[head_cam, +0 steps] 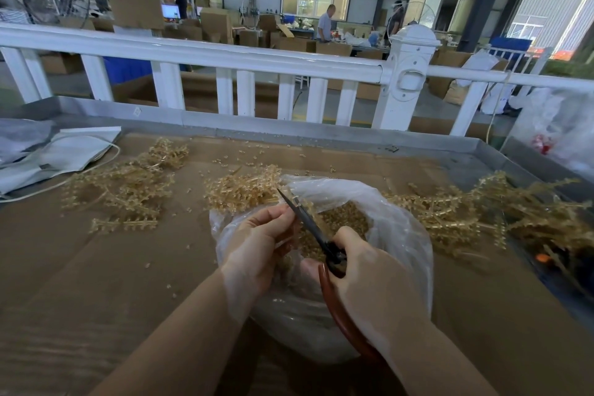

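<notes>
Two bare forearms are filling the bottom of the view, both meeting over the mouth of a clear plastic bag [403, 235], thin, crinkled and glossy, which is sitting on the cardboard [112, 267] right in the middle of the bench. The right hand [369, 270] is wrapping its fingers round the smooth reddish-brown handle of the scissors [316, 231], and the dark, narrow blades are pointing up and to the left, across the bag's opening. The left hand [257, 241] is curling its fingers with the tips bunching right against the blade; whether they are nipping a piece or only clenching, I cannot tell. Inside the bag, a heap of tiny amber bits [348, 219] is glinting, translucent and knobbly. Around it, amber sprue branches are sprawling like dry twigs: one tangle [128, 186] out to the left, one clump [241, 190] touching the bag's far rim, and a long, bristly drift [482, 209] running off to the right. Loose crumbs are dotting the flat brown sheet. At far left, grey fabric [64, 151] is lying folded and limp. Beyond the dull metal rim [289, 132] of the bench, a white railing [225, 58] with square pickets is crossing the scene.
</notes>
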`<move>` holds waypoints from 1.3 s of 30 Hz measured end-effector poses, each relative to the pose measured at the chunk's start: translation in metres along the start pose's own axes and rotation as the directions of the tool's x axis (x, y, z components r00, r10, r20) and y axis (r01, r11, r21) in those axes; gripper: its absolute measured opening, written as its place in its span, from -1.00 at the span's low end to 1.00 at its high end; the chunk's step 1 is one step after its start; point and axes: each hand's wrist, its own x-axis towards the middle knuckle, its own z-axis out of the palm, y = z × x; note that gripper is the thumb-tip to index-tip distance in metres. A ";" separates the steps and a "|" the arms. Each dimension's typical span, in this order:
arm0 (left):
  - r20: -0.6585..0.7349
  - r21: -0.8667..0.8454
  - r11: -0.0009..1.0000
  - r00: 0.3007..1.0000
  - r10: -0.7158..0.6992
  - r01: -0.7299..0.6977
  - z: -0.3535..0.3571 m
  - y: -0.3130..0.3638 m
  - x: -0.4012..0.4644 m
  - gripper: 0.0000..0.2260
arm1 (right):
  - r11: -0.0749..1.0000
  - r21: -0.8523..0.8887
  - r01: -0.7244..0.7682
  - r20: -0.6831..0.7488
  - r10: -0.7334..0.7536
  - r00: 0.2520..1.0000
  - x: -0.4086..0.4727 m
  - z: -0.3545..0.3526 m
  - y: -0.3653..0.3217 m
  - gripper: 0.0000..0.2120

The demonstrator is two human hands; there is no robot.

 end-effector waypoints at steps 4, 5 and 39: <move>-0.058 -0.044 0.999 0.998 -0.033 0.031 0.004 0.002 0.001 -0.88 | 0.994 0.079 -0.074 0.030 0.072 0.997 -0.001 -0.004 0.000 -0.65; -0.066 -0.057 0.998 0.997 -0.038 0.035 0.004 0.002 0.001 -0.88 | 0.992 0.091 -0.086 0.034 0.083 0.996 -0.002 -0.004 -0.001 -0.65; -0.181 -0.246 0.960 0.967 -0.179 0.132 0.012 -0.001 0.004 -0.84 | 0.988 -0.153 0.017 0.095 -0.002 0.995 -0.007 -0.022 -0.021 -0.72</move>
